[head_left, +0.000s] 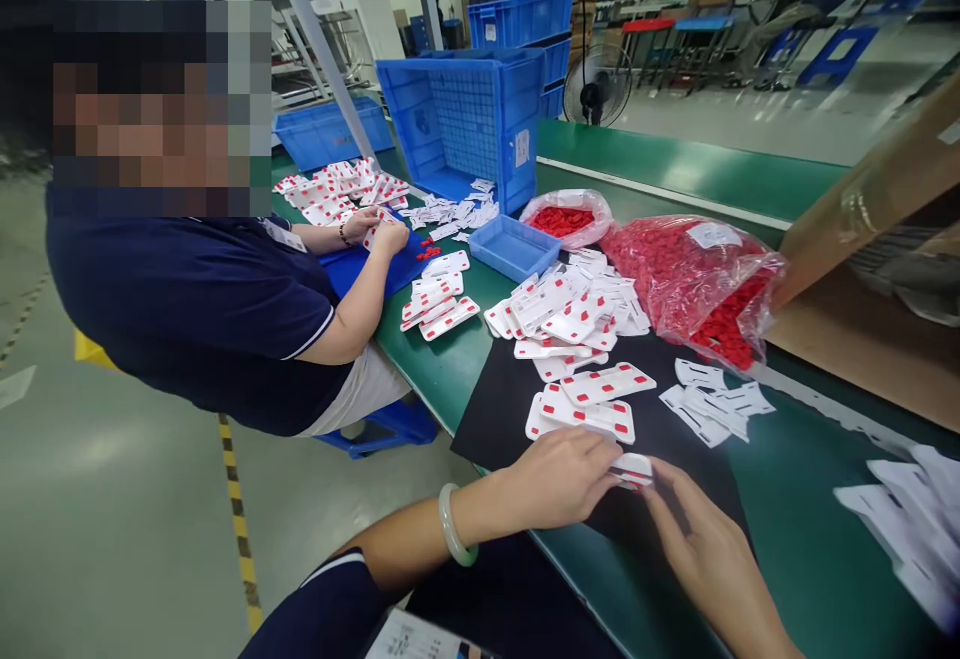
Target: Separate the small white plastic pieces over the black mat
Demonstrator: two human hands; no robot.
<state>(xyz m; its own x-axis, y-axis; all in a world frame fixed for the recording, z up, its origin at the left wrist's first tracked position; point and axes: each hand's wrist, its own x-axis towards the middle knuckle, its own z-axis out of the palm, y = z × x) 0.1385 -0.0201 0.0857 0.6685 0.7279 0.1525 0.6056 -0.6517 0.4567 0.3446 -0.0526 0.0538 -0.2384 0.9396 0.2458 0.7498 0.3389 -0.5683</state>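
My left hand [559, 479] and my right hand [701, 534] meet over a black mat [495, 409] at the near table edge. Between their fingertips they pinch a small white plastic piece with red inserts [634, 467]. A pale bangle sits on my left wrist. Just beyond my hands lie finished white pieces with red squares [592, 404]. A bigger heap of such pieces [570, 314] lies farther back. Plain white pieces [712, 399] lie to the right of the mat.
A clear bag of red parts [694, 284] and a smaller bag [566, 219] lie on the green table [810, 539]. A small blue tray [514, 244] and a tipped blue crate [465, 124] stand behind. A seated co-worker [202, 309] handles similar pieces at the left. More white pieces [915, 519] lie at the right.
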